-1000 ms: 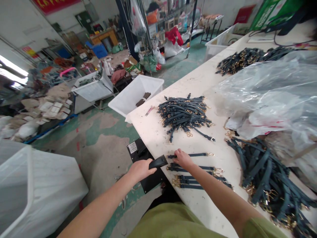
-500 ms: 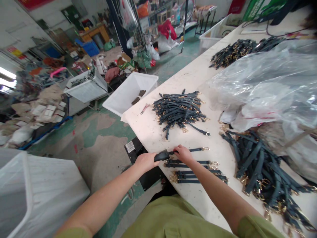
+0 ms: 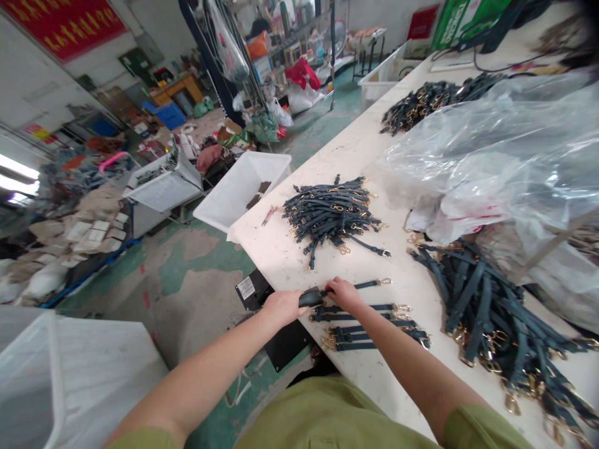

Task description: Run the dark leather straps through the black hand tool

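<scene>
My left hand (image 3: 282,308) is closed around a wide, smooth black piece (image 3: 309,297) at the table's near edge; its exact kind I cannot make out. The piece's narrower end points at my right hand (image 3: 345,294), whose fingers are pinched on a dark strap (image 3: 367,284) lying on the table. A gold clasp (image 3: 384,282) ends that strap on the right. Whether the black piece and the strap are joined is hidden at my fingertips. Just below, several dark straps with gold clasps (image 3: 360,345) lie side by side, partly under my right forearm.
Beyond my hands lies a heap of dark straps (image 3: 332,209), with small scissors (image 3: 270,215) to its left. Another strap pile (image 3: 486,299) and clear plastic sheeting (image 3: 505,149) cover the right side. White bins (image 3: 219,212) stand on the floor at left.
The camera view has shifted slightly. Both hands keep their hold, and the black piece sits a little closer to my right hand.
</scene>
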Motion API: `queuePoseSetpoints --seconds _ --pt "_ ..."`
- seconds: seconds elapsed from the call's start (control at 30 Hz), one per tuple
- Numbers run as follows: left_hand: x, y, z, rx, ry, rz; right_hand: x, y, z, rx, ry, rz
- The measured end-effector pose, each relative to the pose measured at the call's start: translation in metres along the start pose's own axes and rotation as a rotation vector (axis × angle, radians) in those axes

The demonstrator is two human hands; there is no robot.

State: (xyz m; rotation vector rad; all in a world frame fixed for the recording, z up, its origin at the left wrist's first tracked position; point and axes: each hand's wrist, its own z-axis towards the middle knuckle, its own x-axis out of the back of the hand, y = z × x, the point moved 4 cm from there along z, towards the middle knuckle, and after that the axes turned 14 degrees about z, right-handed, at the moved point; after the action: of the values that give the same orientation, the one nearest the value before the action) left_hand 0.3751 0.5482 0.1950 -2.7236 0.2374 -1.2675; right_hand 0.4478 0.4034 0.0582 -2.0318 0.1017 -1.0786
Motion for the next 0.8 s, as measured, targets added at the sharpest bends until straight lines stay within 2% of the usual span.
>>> queuePoseSetpoints --seconds 0.13,0.3,0.4,0.5,0.57,0.7,0.73,0.8 --pt "-0.009 -0.009 0.000 0.031 0.093 0.007 0.004 -0.004 0.001 0.008 -0.009 -0.009" --pt "-0.015 -0.021 -0.002 0.077 0.079 -0.145 0.002 -0.005 -0.003 -0.011 -0.050 -0.073" --pt "-0.020 -0.037 -0.013 0.111 0.077 -0.228 -0.001 0.001 -0.011 0.006 -0.135 -0.118" --pt "-0.029 -0.054 -0.023 0.176 0.052 -0.283 0.015 0.005 0.000 0.036 -0.207 -0.129" --pt "-0.034 -0.061 -0.026 0.199 0.060 -0.300 0.047 0.004 0.026 0.011 -0.087 -0.108" --pt "-0.037 -0.068 -0.027 0.209 0.095 -0.360 0.131 0.004 0.091 -0.181 0.431 -0.051" --pt "-0.038 -0.069 -0.028 0.210 0.101 -0.380 0.145 0.006 0.105 -0.243 0.507 -0.034" --pt "-0.040 -0.072 -0.030 0.219 0.106 -0.412 0.160 0.010 0.130 -0.349 0.544 0.002"
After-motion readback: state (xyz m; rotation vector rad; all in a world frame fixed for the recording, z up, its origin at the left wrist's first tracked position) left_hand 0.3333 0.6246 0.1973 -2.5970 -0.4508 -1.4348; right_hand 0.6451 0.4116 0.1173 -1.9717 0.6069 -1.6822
